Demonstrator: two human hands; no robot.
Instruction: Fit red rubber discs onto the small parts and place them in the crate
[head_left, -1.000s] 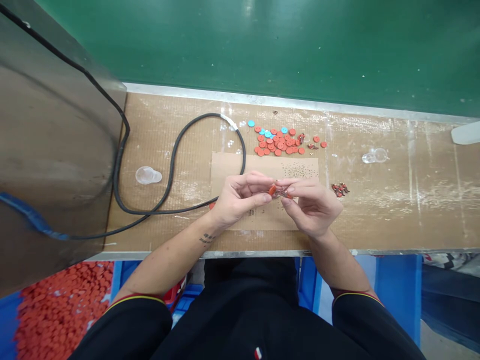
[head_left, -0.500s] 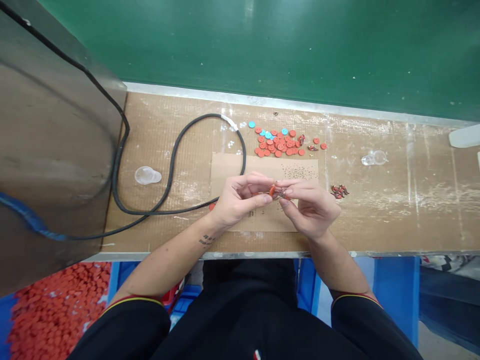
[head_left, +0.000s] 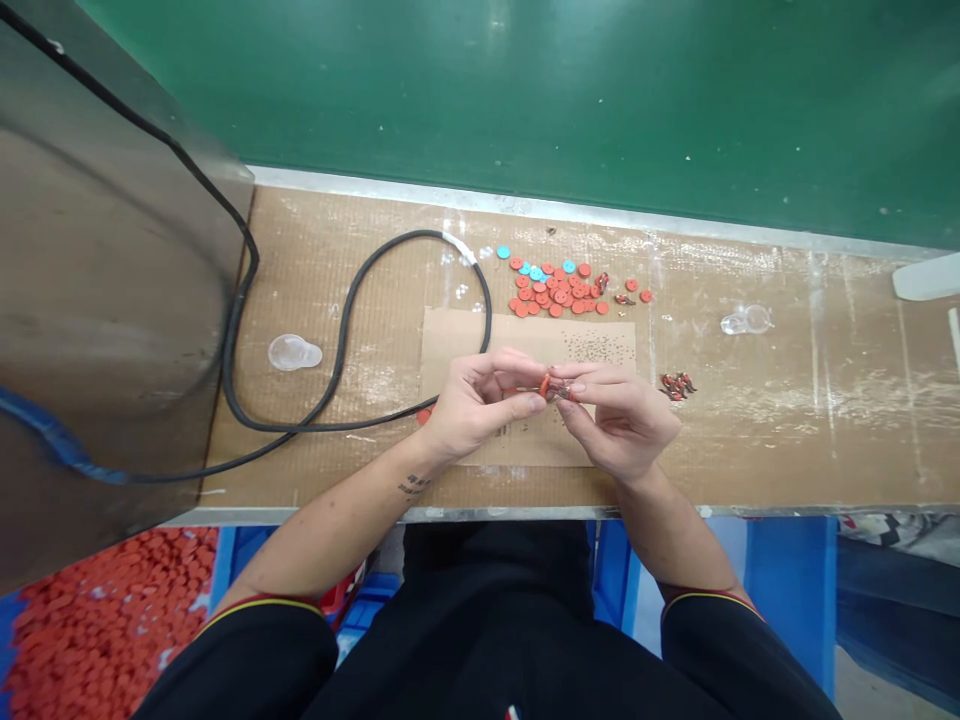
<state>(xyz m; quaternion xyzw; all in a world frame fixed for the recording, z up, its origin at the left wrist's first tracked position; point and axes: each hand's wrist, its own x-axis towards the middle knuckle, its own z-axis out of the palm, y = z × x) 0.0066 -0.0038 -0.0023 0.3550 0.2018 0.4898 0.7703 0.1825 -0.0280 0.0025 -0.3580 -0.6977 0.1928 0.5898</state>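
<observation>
My left hand (head_left: 476, 405) pinches a red button-like disc (head_left: 545, 384) on edge between thumb and fingertips. Against its right side, my right hand (head_left: 626, 420) has its fingertips closed on a small dark, reddish piece (head_left: 560, 391), too small to make out fully. The two parts meet or nearly meet. Both hands are above a cardboard sheet (head_left: 450, 335) sprinkled with tiny dark bits (head_left: 596, 346). Beyond the sheet lies a loose group of red discs (head_left: 559, 291) with holes, a few blue discs (head_left: 535, 272) among them. A small heap of dark red pieces (head_left: 679, 385) lies right of my right hand.
A black cable (head_left: 345, 320) loops over the left of the table (head_left: 750, 440) and passes near my left wrist. Clear plastic scoop-like pieces lie left (head_left: 295, 352) and right (head_left: 747, 320). A metal cabinet (head_left: 112, 280) stands at the left. Many red discs (head_left: 112, 610) fill a bin below.
The disc has turned slightly and shows more edge-on between my fingertips. Both hands stay in almost the same place; the view has shifted a little.
</observation>
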